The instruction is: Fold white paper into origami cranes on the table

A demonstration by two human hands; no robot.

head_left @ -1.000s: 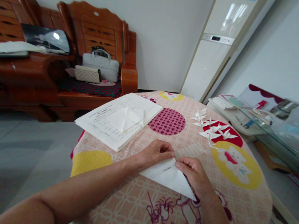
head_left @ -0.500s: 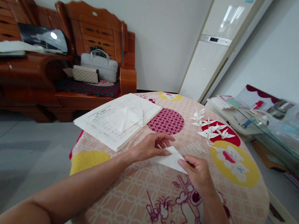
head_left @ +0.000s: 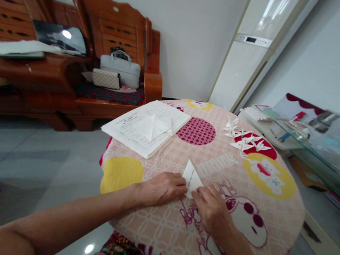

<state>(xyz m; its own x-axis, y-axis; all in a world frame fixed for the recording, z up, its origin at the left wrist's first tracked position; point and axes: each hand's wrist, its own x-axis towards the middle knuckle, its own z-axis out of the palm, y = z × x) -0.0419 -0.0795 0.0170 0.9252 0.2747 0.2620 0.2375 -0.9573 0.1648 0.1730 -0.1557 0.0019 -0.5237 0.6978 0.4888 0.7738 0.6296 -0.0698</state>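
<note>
A piece of folded white paper, roughly triangular with its point facing away from me, lies on the patterned tablecloth. Small printed marks show along its face. My left hand has its curled fingertips on the paper's left edge. From the other side, my right hand pinches the lower right corner with thumb and fingers. The near edge of the paper is partly covered by my fingers.
Several white origami cranes sit at the table's right. A stack of printed sheets lies at the left, with a creased white paper on top. A clear plastic strip lies beyond my hands. Beside the table stands a glass shelf.
Both hands have drawn the paper nearer to me and turned it, so its point faces away and printed marks show. The view has shifted slightly.
</note>
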